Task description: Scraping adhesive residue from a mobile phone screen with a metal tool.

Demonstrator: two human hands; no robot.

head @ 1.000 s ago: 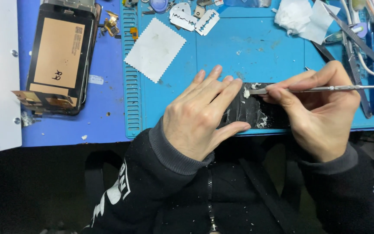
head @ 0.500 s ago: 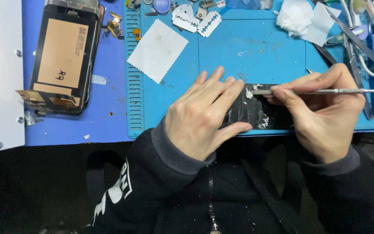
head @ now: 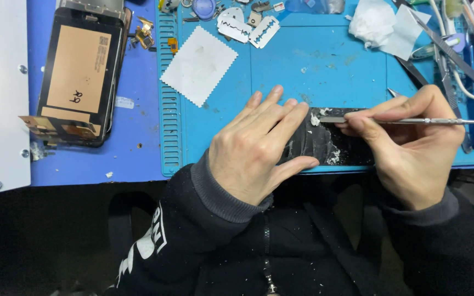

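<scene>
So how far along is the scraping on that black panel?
Partway, it seems. Pale scraped-off crumbs already lie on the black panel and some has been lifted. Now the left hand pins the panel flat while the right hand presses a thin metal tool at a whitish lump near its upper edge. Residue streaks remain on the visible surface, so cleaning looks unfinished.

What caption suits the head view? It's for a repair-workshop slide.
Left hand pins a black panel on the blue mat while the right hand scrapes residue with a metal tool.
</scene>
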